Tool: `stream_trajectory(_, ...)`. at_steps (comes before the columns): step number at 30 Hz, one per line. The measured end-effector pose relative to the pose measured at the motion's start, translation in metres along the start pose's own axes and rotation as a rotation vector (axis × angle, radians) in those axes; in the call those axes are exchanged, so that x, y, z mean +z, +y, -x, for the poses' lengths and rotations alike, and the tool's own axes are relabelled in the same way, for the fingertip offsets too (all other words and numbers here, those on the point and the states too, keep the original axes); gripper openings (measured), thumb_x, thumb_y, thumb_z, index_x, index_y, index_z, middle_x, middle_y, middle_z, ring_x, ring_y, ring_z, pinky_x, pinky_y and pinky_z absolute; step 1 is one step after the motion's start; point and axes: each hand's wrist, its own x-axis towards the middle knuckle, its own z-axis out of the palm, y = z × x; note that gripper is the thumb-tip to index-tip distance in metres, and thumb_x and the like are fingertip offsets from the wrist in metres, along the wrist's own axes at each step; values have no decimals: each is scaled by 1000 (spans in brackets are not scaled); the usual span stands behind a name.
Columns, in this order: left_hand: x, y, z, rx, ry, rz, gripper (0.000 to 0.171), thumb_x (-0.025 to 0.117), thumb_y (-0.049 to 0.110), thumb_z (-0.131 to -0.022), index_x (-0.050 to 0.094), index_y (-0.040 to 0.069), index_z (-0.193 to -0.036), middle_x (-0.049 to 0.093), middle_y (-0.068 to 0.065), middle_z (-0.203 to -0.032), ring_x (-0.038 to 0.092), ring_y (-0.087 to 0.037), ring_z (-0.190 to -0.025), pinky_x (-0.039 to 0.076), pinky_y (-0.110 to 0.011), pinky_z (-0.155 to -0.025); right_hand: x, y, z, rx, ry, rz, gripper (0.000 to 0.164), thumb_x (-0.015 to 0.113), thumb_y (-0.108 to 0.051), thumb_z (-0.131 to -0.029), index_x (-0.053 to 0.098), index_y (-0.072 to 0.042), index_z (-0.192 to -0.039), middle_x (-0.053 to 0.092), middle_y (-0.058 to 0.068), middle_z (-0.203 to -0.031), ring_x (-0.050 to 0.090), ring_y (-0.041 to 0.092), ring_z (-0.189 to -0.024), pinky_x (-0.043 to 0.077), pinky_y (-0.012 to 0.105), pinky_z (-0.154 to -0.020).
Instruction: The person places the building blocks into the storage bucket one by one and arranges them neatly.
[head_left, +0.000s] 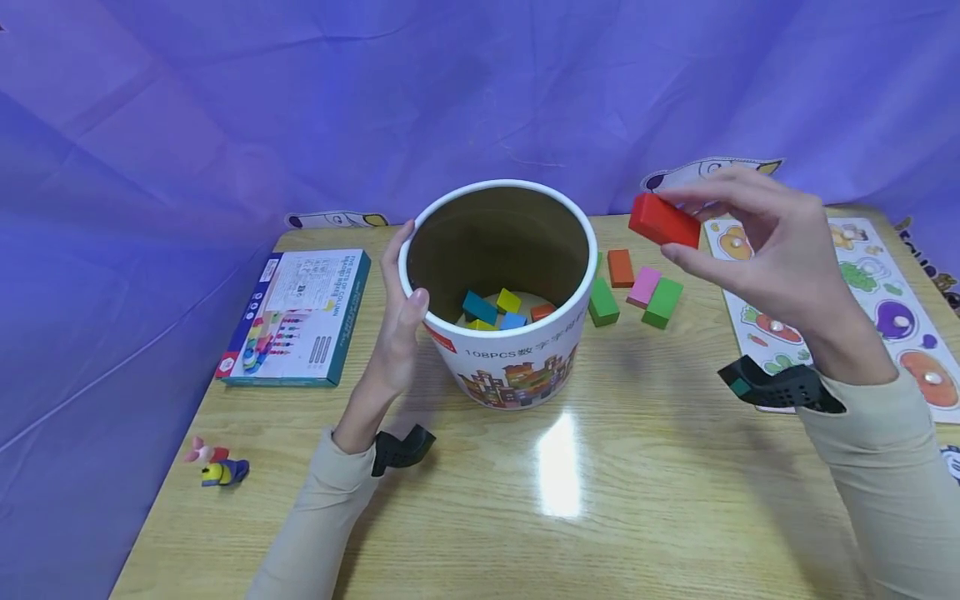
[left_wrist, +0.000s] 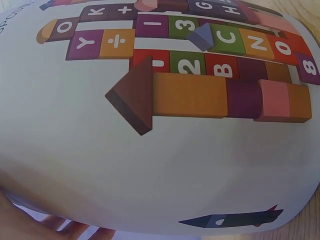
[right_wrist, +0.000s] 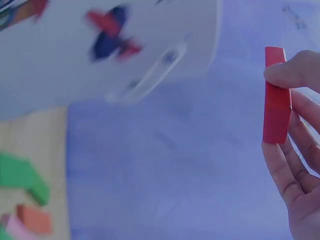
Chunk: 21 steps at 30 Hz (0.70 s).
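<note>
My left hand [head_left: 397, 325] holds a white round bucket [head_left: 517, 350] by its left side, thumb and fingertips at the rim. The wall carries printed toy blocks and "108PCS" lettering. Inside lie several coloured blocks, among them a teal block [head_left: 480, 307] and a yellow block [head_left: 508, 301]. To the right of the bucket and above rim level, my right hand [head_left: 780, 242] pinches a red rectangular block [head_left: 666, 221] between thumb and fingers. In the right wrist view, the red block [right_wrist: 276, 100] stands upright, gripped near its top by the thumb.
Right of the bucket lie loose blocks: green [head_left: 663, 302], pink [head_left: 643, 287] and orange-red [head_left: 620, 268]. A vegetable puzzle board [head_left: 862, 317] sits under the right arm. At left are a flat boxed game [head_left: 300, 317] and small figurines [head_left: 225, 472]. A purple curtain [head_left: 487, 92] hangs behind the table.
</note>
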Motion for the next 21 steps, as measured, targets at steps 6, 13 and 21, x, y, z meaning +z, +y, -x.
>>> stream_trajectory(6,1,0,0,-12,4,-27,92,50,70,-84,10,25,-154,22,0,-156,26,-30,-141,24,-64,-112,23,-17,-30,-77,-57,-77,48,74,21,-67,69,5,-113,66,10,-103,59,21,-92,51,21,-85)
stream_trajectory(13,1,2,0,-29,14,-41,93,50,73,-83,11,26,-153,23,0,-155,26,-29,-141,25,-63,-112,56,-24,-49,-93,-147,-86,46,78,10,-72,70,-2,-116,65,5,-104,60,14,-94,49,21,-85)
stream_trajectory(21,0,2,0,-36,5,-43,93,49,73,-83,10,26,-153,22,4,-155,27,-25,-141,27,-61,-112,75,-26,-57,-91,-201,-78,44,79,3,-75,71,-7,-117,65,2,-106,58,12,-97,48,22,-87)
